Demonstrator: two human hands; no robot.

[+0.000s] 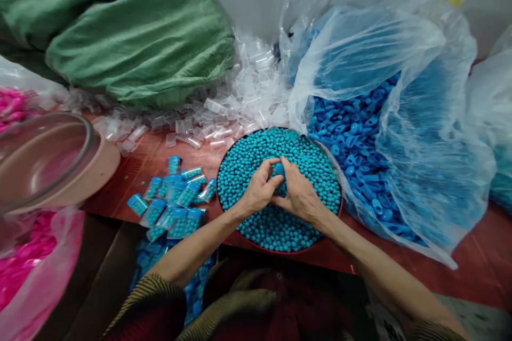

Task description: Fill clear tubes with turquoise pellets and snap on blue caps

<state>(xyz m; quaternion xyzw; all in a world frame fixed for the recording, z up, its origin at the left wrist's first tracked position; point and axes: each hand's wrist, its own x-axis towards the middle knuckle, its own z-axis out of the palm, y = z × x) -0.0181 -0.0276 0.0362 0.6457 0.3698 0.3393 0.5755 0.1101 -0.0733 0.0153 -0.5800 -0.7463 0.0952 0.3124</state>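
Note:
A small clear bottle with a blue cap (279, 170) is held between my two hands above a round red basin (220, 170) full of blue beads (280, 234). My left hand (261, 187) has its thumb and fingers closed around the bottle's left side. My right hand (299, 194) grips it from the right, fingertips at the cap. My fingers hide much of the bottle's body, so how full it is cannot be seen. Left of the basin lies a pile of bead-filled bottles with blue caps (176, 192).
Empty clear bottles (256, 80) are heaped behind the basin, beside a green sack (152, 37). A translucent bag (424, 117) spills blue caps (356, 149) at the right. Left stand stacked basins (96, 170) and a bag of pink pieces (32, 250). More filled bottles (196, 293) lie below the table edge.

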